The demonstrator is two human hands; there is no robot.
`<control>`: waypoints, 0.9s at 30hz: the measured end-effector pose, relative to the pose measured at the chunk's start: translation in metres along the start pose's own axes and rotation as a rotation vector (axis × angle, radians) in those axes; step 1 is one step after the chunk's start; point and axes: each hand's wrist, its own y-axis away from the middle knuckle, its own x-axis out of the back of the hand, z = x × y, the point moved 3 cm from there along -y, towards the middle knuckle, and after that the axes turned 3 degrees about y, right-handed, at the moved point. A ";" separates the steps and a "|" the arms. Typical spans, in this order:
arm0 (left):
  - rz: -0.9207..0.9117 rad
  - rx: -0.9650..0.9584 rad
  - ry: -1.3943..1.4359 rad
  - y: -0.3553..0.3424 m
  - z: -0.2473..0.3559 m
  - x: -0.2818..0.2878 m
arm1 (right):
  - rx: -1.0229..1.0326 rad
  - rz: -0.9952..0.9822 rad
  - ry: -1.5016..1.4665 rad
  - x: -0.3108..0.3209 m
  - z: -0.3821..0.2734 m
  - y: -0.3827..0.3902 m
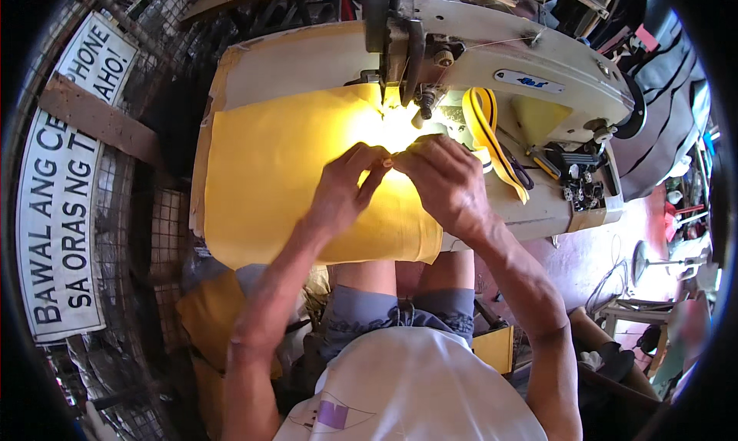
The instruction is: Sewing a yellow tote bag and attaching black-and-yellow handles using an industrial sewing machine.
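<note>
A large yellow fabric piece [269,187] lies on the sewing table, reaching under the lit needle area of a cream industrial sewing machine [492,53] and over the near edge. My left hand [346,186] and my right hand [446,179] meet over the fabric just in front of the needle, fingertips pinched together on a small item I cannot make out. Yellow strap with a dark stripe [484,129] lies looped on the machine bed to the right of my right hand. The lamp glare washes out the fabric around the presser foot.
Scissors or tools [542,160] and small metal parts [584,191] sit on the table's right. A wire mesh wall with a white sign [58,226] stands left. More yellow material [211,326] is below. A white fan [642,260] stands at the right, near clutter.
</note>
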 end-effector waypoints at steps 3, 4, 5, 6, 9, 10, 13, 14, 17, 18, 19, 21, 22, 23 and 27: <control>-0.068 -0.453 -0.359 -0.020 -0.018 0.007 | 0.367 0.068 0.314 -0.019 0.004 0.010; -0.128 -0.586 -0.533 -0.025 -0.024 0.007 | 0.389 0.066 0.340 -0.026 0.011 0.011; -0.139 -0.584 -0.539 -0.029 -0.032 0.008 | 0.407 0.034 0.368 -0.033 0.018 0.011; -0.190 -0.683 -0.608 -0.031 -0.037 0.006 | 0.425 0.036 0.373 -0.040 0.024 0.011; -0.261 -0.794 -0.698 -0.039 -0.050 0.003 | 0.487 0.003 0.355 -0.056 0.041 0.010; -0.269 -0.828 -0.690 -0.040 -0.052 0.002 | 0.471 -0.075 0.297 -0.060 0.045 0.010; -0.397 -0.777 -0.729 -0.041 -0.056 -0.002 | 0.361 -0.284 0.255 -0.069 0.054 0.010; -0.393 -0.717 -0.710 -0.042 -0.056 -0.001 | 0.317 -0.283 0.215 -0.069 0.054 0.010; -0.391 -0.560 -0.615 -0.037 -0.055 0.007 | 0.288 -0.262 0.157 -0.066 0.053 0.007; -0.444 -0.455 -0.568 -0.034 -0.057 0.010 | 0.277 -0.282 0.136 -0.065 0.053 0.005; -0.496 -0.352 -0.519 -0.031 -0.059 0.013 | 0.270 -0.340 0.138 -0.064 0.053 0.003; -0.431 -0.391 -0.486 -0.027 -0.060 0.018 | 0.325 -0.416 0.161 -0.061 0.053 0.000; -0.412 -0.417 -0.472 -0.024 -0.061 0.019 | 0.377 -0.396 0.190 -0.059 0.052 -0.002; -0.394 -0.444 -0.459 -0.023 -0.062 0.020 | 0.431 -0.426 0.241 -0.059 0.052 -0.003; -0.353 -0.426 -0.380 -0.019 -0.070 0.020 | 0.539 -0.453 0.351 -0.060 0.051 -0.004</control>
